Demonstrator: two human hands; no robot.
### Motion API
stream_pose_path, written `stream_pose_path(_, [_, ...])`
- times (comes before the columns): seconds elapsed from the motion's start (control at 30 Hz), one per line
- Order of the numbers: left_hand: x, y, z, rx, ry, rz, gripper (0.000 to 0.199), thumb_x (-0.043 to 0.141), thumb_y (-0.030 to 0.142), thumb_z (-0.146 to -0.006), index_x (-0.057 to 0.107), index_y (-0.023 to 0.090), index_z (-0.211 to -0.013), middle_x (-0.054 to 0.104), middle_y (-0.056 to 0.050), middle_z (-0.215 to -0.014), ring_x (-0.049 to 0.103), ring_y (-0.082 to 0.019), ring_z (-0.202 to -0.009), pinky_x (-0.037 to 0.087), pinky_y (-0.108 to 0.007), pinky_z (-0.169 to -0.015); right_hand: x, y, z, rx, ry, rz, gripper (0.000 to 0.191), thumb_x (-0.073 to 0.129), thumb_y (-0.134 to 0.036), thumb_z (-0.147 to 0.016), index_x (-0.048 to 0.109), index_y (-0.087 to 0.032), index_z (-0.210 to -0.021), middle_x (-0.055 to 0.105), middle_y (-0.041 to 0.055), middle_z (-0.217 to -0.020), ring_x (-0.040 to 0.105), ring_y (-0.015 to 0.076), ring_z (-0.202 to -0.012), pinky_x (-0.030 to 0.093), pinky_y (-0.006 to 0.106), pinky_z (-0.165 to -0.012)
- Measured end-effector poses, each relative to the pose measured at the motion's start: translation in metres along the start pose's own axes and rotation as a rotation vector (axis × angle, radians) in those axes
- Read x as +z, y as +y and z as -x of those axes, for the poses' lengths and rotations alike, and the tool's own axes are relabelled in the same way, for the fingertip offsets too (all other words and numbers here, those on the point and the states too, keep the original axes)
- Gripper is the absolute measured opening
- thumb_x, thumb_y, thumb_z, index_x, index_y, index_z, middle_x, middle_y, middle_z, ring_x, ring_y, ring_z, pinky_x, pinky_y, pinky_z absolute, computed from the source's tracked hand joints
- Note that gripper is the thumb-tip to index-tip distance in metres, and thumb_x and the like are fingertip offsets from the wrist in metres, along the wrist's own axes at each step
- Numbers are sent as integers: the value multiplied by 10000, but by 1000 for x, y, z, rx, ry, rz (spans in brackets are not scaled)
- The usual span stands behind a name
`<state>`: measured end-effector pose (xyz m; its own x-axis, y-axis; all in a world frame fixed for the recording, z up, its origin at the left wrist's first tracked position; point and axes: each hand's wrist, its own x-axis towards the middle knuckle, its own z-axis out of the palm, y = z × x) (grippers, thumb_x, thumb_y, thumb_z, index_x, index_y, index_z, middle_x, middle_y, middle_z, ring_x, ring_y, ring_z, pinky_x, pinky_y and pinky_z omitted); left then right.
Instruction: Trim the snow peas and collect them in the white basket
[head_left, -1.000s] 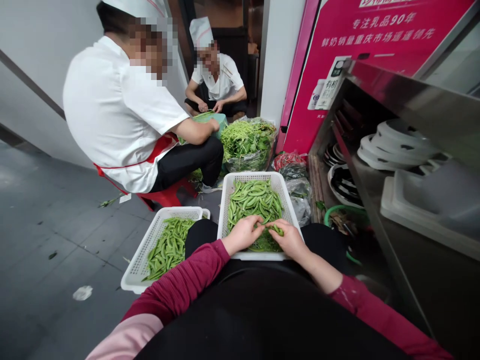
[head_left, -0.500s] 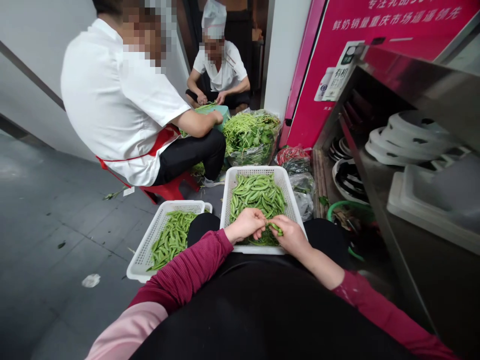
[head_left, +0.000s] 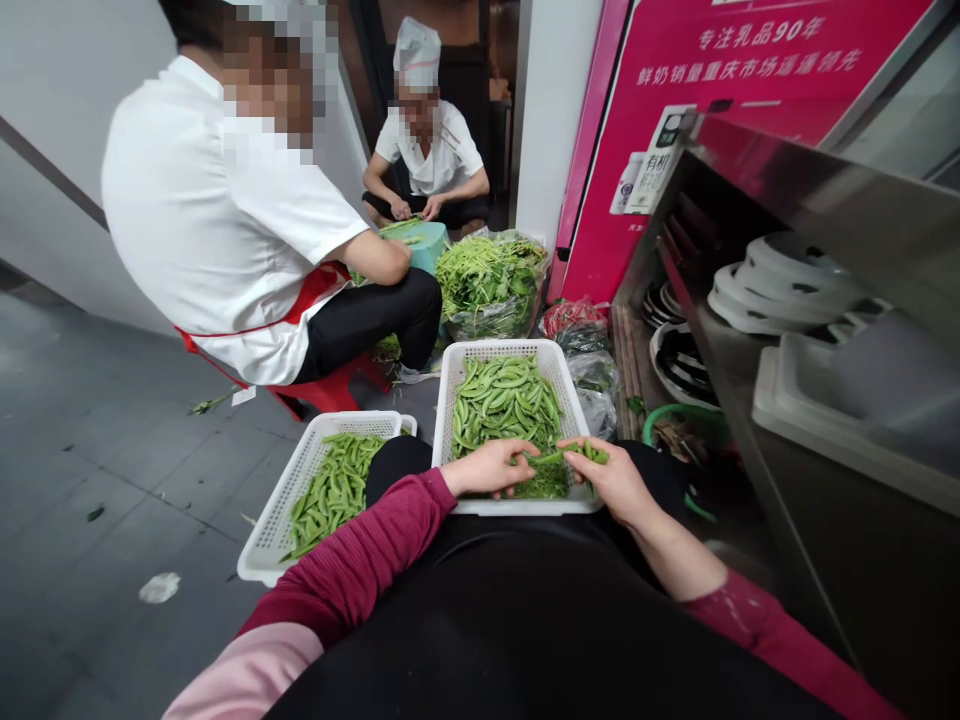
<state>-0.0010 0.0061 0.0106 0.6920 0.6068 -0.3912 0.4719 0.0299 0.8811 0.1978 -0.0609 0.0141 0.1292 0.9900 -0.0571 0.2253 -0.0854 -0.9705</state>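
Note:
Over the near end of a white perforated basket [head_left: 512, 348], my two hands work close together. My right hand [head_left: 619, 482] is closed on green pea pods [head_left: 592, 453]. A thin green strip [head_left: 547, 458] stretches from them toward my left hand [head_left: 491, 468], whose fingertips are pinched at its other end. Whole pea pods [head_left: 506, 400] fill the far part of this basket. Fine green trimmings [head_left: 544, 483] lie beneath my hands. To the left, a second white basket [head_left: 281, 515] holds more pea pods [head_left: 337, 490].
One co-worker [head_left: 232, 220] sits on a red stool [head_left: 330, 385] at the left; another [head_left: 431, 150] crouches behind a teal container [head_left: 427, 245]. Leafy greens [head_left: 491, 280] stand in a bag beyond my basket. A metal shelf [head_left: 787, 400] and green basket [head_left: 667, 412] are at the right.
My hands have moved apart, the right one going rightward with the pea pods, and a green strip now spans the gap. The view has shifted slightly.

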Motion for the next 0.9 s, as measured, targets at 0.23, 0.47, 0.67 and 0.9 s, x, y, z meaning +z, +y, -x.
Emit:
stream_pose_path(0.23, [-7,36,3,280,-30,-749,215,390,204,-794,581,134,-727,585,-20,-639,514,-86,-557,394,-192,-556,-8,-3,-1,-421,59,657,287,475,-272,-790,609,-178,-1026,624,74,-828,570,190,-744,424,282,-663])
stream_pose_path(0.47, [-1,50,5,540,187,-1030,231,377,250,-812,570,140,-749,592,-52,-733,544,-131,-659,395,-217,-613,4,-29,-10,-554,-246,804,136,508,-269,-775,621,-193,-766,587,45,-765,541,156,-684,405,249,-606])
stream_pose_path(0.67, [7,6,-10,221,281,-712,266,353,194,-813,613,140,-807,578,-14,-686,530,-98,-629,398,-182,-608,9,-15,-15,12,188,-201,203,625,-362,-671,559,-171,-692,474,-54,-454,419,82,-406,342,207,-421])
stream_pose_path(0.9, [-1,-56,-26,89,-64,-981,320,573,202,-674,629,249,-985,591,-52,-946,571,-166,-812,419,-227,-701,-53,-5,-25,374,305,-978,139,615,-237,-652,491,-177,-634,546,-44,-548,525,84,-464,438,194,-419])
